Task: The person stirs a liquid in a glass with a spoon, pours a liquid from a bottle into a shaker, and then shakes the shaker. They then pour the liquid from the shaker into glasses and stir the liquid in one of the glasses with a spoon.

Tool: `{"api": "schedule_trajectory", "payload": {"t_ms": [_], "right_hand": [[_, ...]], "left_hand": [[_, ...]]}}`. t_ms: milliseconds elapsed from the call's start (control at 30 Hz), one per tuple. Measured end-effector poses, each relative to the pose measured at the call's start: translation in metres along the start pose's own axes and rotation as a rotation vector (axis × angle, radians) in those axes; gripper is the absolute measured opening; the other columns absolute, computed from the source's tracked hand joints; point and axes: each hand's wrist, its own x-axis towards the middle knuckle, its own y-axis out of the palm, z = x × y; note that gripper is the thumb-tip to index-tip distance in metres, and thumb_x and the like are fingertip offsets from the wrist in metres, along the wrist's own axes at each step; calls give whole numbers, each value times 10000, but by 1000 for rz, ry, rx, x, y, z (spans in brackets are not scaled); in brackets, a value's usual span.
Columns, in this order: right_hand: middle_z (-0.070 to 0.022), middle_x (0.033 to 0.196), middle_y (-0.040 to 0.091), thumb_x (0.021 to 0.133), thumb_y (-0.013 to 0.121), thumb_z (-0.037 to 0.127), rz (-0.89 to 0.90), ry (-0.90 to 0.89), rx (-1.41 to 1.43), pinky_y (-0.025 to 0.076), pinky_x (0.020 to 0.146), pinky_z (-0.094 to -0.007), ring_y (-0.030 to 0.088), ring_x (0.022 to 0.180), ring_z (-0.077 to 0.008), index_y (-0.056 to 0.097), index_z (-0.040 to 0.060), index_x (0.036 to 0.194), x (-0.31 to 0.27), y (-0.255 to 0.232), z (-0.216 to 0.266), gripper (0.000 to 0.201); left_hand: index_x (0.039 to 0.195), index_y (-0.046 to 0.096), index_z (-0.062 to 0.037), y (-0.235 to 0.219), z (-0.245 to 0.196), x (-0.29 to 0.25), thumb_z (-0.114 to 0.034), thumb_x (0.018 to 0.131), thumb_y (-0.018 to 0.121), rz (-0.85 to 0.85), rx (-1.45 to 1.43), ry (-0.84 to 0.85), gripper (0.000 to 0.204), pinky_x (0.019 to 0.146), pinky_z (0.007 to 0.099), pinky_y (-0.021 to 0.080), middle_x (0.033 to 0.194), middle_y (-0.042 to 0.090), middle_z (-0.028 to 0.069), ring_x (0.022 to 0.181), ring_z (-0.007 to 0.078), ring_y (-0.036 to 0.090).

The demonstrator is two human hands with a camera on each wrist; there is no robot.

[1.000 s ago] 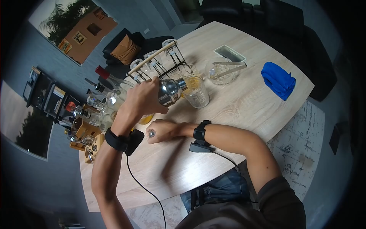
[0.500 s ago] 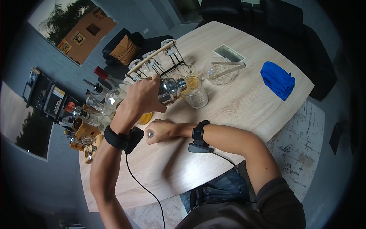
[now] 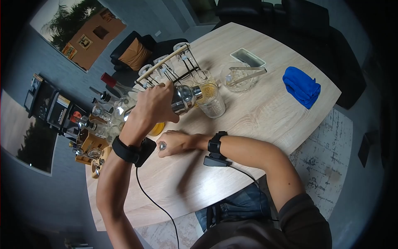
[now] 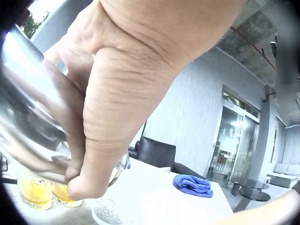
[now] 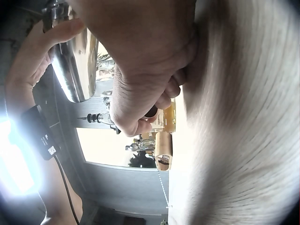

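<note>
My left hand [image 3: 153, 103] grips a silver cocktail shaker [image 3: 181, 101], tilted nearly on its side. The shaker's narrow mouth points right, over the rim of a textured clear glass [image 3: 214, 108]. In the left wrist view, thumb and fingers wrap the shiny shaker body [image 4: 28, 117]. My right hand [image 3: 177, 142] rests on the table below it, fingers curled around a small shiny metal cap [image 3: 162, 146], most of which the fingers hide. Glasses of yellow liquid [image 4: 35, 192] stand beneath the shaker; one [image 3: 157, 128] shows behind my right hand.
Several bottles [image 3: 110, 112] and a wooden tool holder [image 3: 93, 145] line the left side. A glass rack [image 3: 166, 62] stands behind the shaker. Tongs [image 3: 248, 74] lie across a glass ice bowl [image 3: 236, 86]; a blue cloth [image 3: 301, 87] lies on the wooden table [image 3: 265, 112] at right.
</note>
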Motion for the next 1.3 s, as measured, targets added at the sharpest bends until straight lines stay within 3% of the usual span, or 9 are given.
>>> {"api": "schedule_trajectory", "payload": {"t_ms": [567,767,833,1167,1233,1300], "right_hand": [[-189,781,703,762,667,350,-17,11,1,510,748,-400,672,757,-326,710,-15,840,-3,-3,5,376],[-191,848,710,767,666,405,37,39,-12,515,807,-391,671,816,-310,713,-6,912,-2,-4,5,438],[-191,776,699,761,665,354,-26,14,16,509,748,-398,661,748,-321,711,-20,844,-3,-2,5,386],[-190,772,700,756,667,363,-1,24,-13,514,747,-402,672,752,-329,704,-16,826,0,-3,5,388],[-188,773,701,753,668,365,-2,29,-14,516,747,-406,672,751,-332,702,-15,823,-1,-2,5,387],[-188,777,702,754,668,366,-7,28,-12,517,749,-406,673,755,-333,704,-13,827,-1,-3,6,388]], "left_hand": [[1034,547,-26,3,0,2,-342,554,873,-44,48,20,661,683,437,556,879,672,124,840,333,691],[1023,539,-30,2,0,3,-338,559,886,-36,59,27,656,686,434,553,890,669,124,841,327,685],[1022,537,-29,1,0,2,-344,562,888,-35,66,33,658,686,430,553,899,667,123,845,325,685],[1033,543,-23,-2,-2,4,-335,569,880,-10,81,27,653,709,432,563,921,659,123,871,327,686],[1141,587,22,-3,-2,4,-332,534,897,-11,97,42,768,694,400,595,992,709,167,889,321,721],[1141,586,23,-3,-3,5,-330,534,898,-8,100,39,768,698,401,595,996,709,169,900,320,720]]}}
